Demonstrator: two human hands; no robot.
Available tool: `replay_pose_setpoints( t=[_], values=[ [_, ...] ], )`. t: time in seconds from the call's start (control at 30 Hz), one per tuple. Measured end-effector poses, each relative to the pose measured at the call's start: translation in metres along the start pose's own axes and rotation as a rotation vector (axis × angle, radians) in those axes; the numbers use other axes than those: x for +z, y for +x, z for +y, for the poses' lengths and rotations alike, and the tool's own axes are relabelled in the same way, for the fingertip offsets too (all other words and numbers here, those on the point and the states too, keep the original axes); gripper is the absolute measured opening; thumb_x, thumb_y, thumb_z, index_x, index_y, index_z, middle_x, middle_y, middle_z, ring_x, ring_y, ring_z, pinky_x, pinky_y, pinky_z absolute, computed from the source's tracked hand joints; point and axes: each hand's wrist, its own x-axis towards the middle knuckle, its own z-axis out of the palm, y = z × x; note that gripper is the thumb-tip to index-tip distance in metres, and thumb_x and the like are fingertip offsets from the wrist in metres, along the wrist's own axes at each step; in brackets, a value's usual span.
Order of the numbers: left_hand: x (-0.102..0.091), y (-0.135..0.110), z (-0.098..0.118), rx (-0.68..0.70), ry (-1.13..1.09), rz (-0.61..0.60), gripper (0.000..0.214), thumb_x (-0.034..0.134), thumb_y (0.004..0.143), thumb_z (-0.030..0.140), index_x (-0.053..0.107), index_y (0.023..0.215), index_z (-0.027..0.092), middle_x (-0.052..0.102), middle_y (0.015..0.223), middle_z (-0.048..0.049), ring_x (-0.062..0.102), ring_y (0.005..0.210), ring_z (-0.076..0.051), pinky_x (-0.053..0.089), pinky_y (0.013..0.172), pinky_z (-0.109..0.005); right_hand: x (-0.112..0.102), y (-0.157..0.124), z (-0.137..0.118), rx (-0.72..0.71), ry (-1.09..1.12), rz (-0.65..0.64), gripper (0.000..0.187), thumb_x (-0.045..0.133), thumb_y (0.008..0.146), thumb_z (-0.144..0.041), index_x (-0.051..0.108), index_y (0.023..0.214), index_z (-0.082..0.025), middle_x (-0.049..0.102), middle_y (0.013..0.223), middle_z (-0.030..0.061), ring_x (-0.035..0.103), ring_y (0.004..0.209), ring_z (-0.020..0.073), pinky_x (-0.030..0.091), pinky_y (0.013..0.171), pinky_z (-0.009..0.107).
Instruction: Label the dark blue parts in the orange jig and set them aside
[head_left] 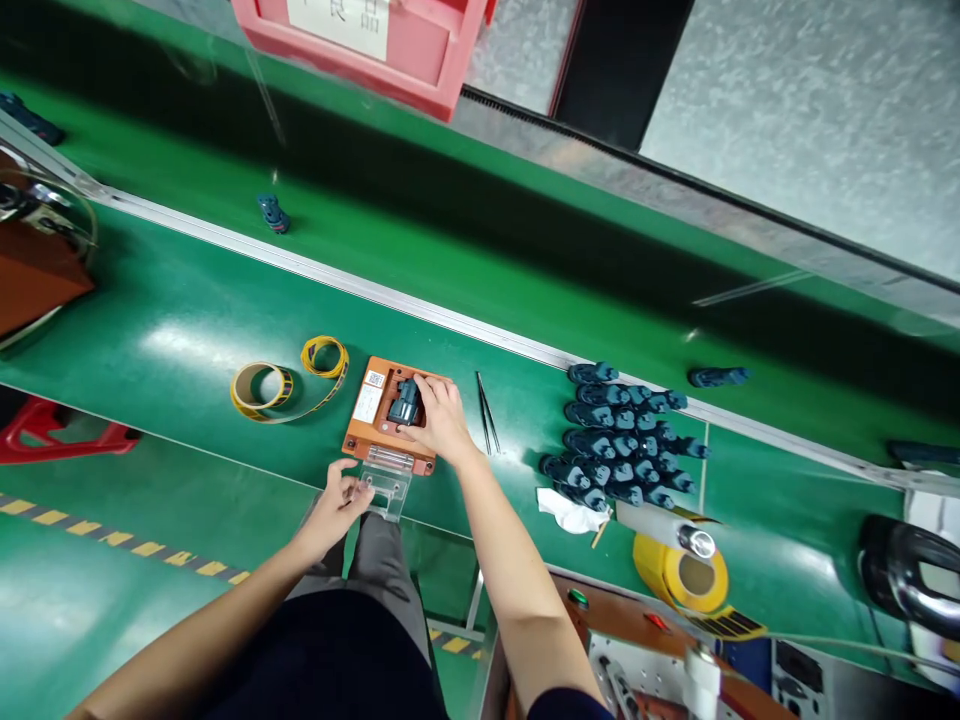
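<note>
**Seating a dark blue part in the orange fixture**

The person sits at the near edge of a green workbench (pixel 187 330). The right hand (pixel 442 420) rests on top of an orange fixture (pixel 375 435), fingers curled down around a small dark blue part (pixel 405 402) that sits in the fixture's recess. The left hand (pixel 337 505) pinches the near corner of a clear plastic plate (pixel 386 490) that juts from the fixture over the bench edge.

Just right of the fixture lie tweezers (pixel 487 425), and further right a pile of dark blue parts (pixel 622 440) with a white cloth (pixel 570 515) at its near side. To the left are a tape roll (pixel 255 388) and a loose yellow tape coil (pixel 325 355).

What could go wrong, to my eye: the clear plate overhangs the bench, so a hard pull by the left hand could tip or drag the fixture off the edge. The right hand pressing at an angle could seat the part crooked. A sweeping wrist could also knock the tweezers into the pile.

The right palm hides much of the part, so I cannot tell whether it is fully seated. The white label (pixel 369 395) on the fixture is too small to read, and the machine at the near right is cut off.
</note>
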Motion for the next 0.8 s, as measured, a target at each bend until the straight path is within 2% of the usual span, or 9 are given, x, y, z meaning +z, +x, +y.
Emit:
replay_pose_setpoints(
  t=[0.1,0.2,0.33,0.4,0.5,0.6,0.73,0.8],
  values=[
    [-0.002,-0.006,0.021,0.015,-0.042,-0.044,0.056,0.072,0.083,0.036,0.035,0.124,0.026,0.067,0.081,0.0031,0.065,0.073,-0.014,0.050,0.074,-0.027,-0.002,0.005,-0.006,0.024,-0.016,-0.029,0.104,0.086,0.066,-0.046,0.035,0.151,-0.015,0.049,0.139,0.0191,0.039,0.128,0.0399,0.028,0.114,0.063],
    [0.001,-0.012,0.044,-0.007,-0.081,-0.068,0.050,0.071,0.084,0.039,0.042,0.123,0.027,0.066,0.080,0.0034,0.064,0.069,-0.014,0.052,0.071,-0.028,0.000,0.009,-0.007,-0.030,0.026,-0.069,0.105,0.084,0.070,-0.051,0.029,0.154,-0.022,0.041,0.151,0.0174,0.034,0.137,0.0404,0.021,0.116,0.066],
    [0.007,-0.014,0.064,-0.054,-0.044,-0.030,0.035,0.067,0.087,0.048,0.062,0.108,0.021,0.066,0.081,-0.0002,0.064,0.076,-0.015,0.055,0.076,-0.028,0.007,0.009,-0.005,-0.131,0.024,-0.080,0.093,0.078,0.078,-0.050,0.030,0.154,-0.026,0.039,0.157,0.0107,0.025,0.146,0.0386,0.012,0.120,0.064],
    [0.009,-0.011,0.072,-0.081,-0.068,-0.031,0.039,0.061,0.090,0.054,0.066,0.106,0.020,0.068,0.090,-0.0039,0.065,0.084,-0.017,0.056,0.079,-0.030,0.011,0.010,-0.005,-0.159,-0.008,-0.066,0.088,0.076,0.080,-0.052,0.034,0.153,-0.024,0.040,0.157,0.0108,0.026,0.146,0.0392,0.007,0.121,0.065],
    [0.011,-0.004,0.081,-0.090,-0.135,-0.040,0.047,0.059,0.089,0.059,0.067,0.112,0.019,0.068,0.106,-0.0078,0.066,0.088,-0.019,0.058,0.082,-0.035,0.015,0.013,-0.007,-0.174,-0.023,-0.081,0.081,0.076,0.080,-0.049,0.044,0.148,-0.016,0.047,0.151,0.0151,0.031,0.143,0.0415,0.014,0.122,0.063],
    [0.012,0.002,0.085,-0.075,-0.139,-0.050,0.049,0.057,0.090,0.059,0.065,0.115,0.018,0.070,0.102,-0.0087,0.066,0.085,-0.020,0.058,0.082,-0.037,0.019,0.018,-0.006,-0.161,-0.015,-0.091,0.081,0.081,0.076,-0.045,0.050,0.143,-0.011,0.054,0.143,0.0190,0.037,0.137,0.0443,0.024,0.120,0.062],
    [0.012,0.007,0.080,-0.061,-0.139,-0.043,0.050,0.058,0.091,0.058,0.063,0.120,0.018,0.071,0.097,-0.0095,0.065,0.087,-0.021,0.058,0.083,-0.039,0.021,0.019,0.006,-0.270,0.095,-0.043,0.086,0.077,0.078,-0.052,0.041,0.149,-0.018,0.048,0.148,0.0162,0.032,0.142,0.0392,0.025,0.120,0.061],
    [0.012,0.008,0.075,-0.058,-0.151,-0.031,0.049,0.058,0.091,0.056,0.062,0.123,0.018,0.072,0.096,-0.0098,0.065,0.090,-0.022,0.057,0.085,-0.040,0.022,0.019,0.011,-0.340,0.132,-0.031,0.079,0.071,0.082,-0.055,0.044,0.147,-0.021,0.049,0.147,0.0147,0.031,0.143,0.0358,0.028,0.119,0.058]
  ],
)
